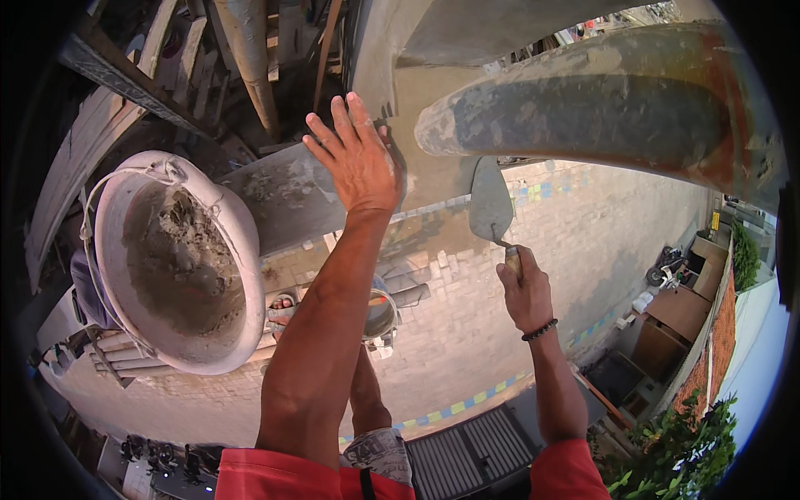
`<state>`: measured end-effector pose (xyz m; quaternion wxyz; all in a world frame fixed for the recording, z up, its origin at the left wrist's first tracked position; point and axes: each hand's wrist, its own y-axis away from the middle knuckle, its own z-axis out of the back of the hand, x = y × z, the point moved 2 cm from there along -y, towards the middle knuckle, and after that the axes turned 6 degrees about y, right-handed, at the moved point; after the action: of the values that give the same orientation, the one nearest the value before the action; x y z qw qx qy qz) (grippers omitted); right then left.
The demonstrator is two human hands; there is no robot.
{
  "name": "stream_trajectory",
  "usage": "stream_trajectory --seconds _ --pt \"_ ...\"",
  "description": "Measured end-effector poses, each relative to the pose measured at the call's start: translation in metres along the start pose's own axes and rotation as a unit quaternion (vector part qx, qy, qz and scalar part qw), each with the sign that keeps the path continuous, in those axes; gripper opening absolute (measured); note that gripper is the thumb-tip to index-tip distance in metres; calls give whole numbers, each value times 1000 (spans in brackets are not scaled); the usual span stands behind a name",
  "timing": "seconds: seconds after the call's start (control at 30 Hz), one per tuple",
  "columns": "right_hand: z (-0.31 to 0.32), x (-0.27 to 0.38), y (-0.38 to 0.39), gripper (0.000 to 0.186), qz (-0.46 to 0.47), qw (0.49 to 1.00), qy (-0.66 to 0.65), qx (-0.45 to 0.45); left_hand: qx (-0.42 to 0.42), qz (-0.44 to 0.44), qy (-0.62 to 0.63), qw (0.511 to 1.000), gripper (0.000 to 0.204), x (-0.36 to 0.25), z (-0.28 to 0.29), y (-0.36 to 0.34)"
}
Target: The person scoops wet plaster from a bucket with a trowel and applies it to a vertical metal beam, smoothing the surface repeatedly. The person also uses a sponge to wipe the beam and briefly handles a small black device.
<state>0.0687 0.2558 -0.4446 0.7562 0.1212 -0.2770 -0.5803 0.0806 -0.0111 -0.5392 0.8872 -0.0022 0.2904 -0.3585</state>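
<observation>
Left hand [360,171] spread and empty, right hand [527,293] closed round a trowel [491,204] — the ledge [433,179] looked smooth, but mortar [179,279] lay unspread in the bucket [250,292].

Dark lettering is printed on the pale grey patterned shorts [379,457] at the lower edge, beside the red sleeve [275,473], but folds and the tilt of the cloth break it up, so a whole word is hard to make out. Far to the right, beyond the pavement [617,225], a small yellow panel [715,221] may be a sign, too small to tell whether it bears writing.
</observation>
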Motion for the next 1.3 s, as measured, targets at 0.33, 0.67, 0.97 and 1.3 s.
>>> stream_trajectory --seconds 0.33,0.67,0.97,1.3 --pt "14 6 -8 38 25 999 -17 -32 7 -6 -3 1000 60 -3 2 1" --pt "-97 -39 72 24 19 862 -503 57 -3 -17 2 1000 60 1 0 3" --pt "-223 -29 -40 33 88 852 -486 -174 -22 -48 6 999 62 0 -7 5" --pt "-226 -8 -77 29 113 846 -492 -171 -30 -57 6 998 63 5 -6 6"
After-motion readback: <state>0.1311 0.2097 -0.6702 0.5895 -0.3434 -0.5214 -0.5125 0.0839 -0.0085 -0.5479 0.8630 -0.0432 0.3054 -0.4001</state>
